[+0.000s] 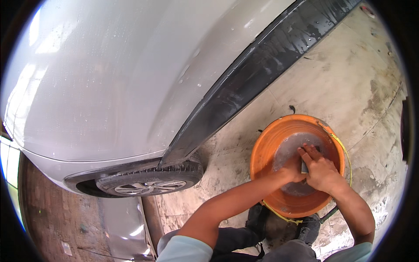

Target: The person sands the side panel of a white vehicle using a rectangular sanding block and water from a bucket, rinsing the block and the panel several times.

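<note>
A small grey piece sits between a person's two bare hands, over the middle of an orange bucket seen from above; only a narrow strip of it shows, its long side running roughly away from the person, toward the bucket's far rim, and its full shape and true long axis are covered. The bucket stands with its round mouth facing up, and cloudy grey water lies inside. The right hand reaches in from the lower right, its index and middle fingers stretched forward and slightly apart, angled toward the far left; its other fingers cannot be made out clearly. The left hand comes in from the lower left, close against the right, its fingertips hidden, so whether they pinch the piece cannot be told. The right hand is what blocks the view of the piece. A yellow-covered handle hangs down around the bucket's right and near sides. Dark shoes stand just behind its near rim, on a stained pale floor. To the left, apart from the bucket, is a wet silver car with dark lower trim and a spoked wheel.
</note>
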### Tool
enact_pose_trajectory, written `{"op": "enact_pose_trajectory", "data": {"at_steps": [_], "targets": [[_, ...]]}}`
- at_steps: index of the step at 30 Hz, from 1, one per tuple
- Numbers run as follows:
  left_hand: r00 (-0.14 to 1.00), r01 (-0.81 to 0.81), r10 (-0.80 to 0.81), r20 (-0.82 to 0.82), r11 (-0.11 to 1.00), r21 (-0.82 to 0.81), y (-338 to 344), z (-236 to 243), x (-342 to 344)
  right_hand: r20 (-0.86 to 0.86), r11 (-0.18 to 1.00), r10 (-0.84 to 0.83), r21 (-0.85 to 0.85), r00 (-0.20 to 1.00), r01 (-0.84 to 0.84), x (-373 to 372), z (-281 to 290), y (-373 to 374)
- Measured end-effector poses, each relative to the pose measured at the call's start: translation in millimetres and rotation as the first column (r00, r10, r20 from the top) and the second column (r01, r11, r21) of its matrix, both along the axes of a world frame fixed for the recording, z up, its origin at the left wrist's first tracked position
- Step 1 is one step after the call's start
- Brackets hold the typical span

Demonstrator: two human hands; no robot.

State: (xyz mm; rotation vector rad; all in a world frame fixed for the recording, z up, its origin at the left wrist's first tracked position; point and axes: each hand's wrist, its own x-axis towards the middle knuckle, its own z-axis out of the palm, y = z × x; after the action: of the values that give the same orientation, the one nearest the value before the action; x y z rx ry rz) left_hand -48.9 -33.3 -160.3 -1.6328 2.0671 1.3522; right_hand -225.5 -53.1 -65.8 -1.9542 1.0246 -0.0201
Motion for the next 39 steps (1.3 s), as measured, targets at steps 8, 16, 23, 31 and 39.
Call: {"op": "enact_pose_trajectory", "data": {"at_steps": [8,16,23,31,39], "targets": [[0.660,0.644,-0.586,0.470,0.764,0.050,-6.4,80.3,6.1,-0.373,0.963,0.172,-0.130,0.912,-0.235,26.7,-47.8,13.6],[0.884,0.446,-0.424,0.198,0.638,-0.627,-22.9,109.7,92.7,-0.635,0.862,0.344,-0.078,0.691,-0.501,56.5,-89.7,8.3],[0.939,0.169,-0.334,-0.078,0.647,-0.744,-17.2,95.1,97.2,-0.303,0.789,-0.021,0.581,0.953,0.202,56.2,-42.3,-4.0],[0.945,0.125,-0.307,-0.116,0.662,-0.739,-17.1,89.7,98.1,0.391,0.576,-0.807,0.357,0.443,0.735,-35.3,110.5,-121.0],[0.907,0.260,-0.418,-0.046,0.645,-0.719,-36.6,93.0,105.5,0.991,-0.040,-0.086,-0.106,0.102,0.994,126.7,220.2,-112.5]]}}
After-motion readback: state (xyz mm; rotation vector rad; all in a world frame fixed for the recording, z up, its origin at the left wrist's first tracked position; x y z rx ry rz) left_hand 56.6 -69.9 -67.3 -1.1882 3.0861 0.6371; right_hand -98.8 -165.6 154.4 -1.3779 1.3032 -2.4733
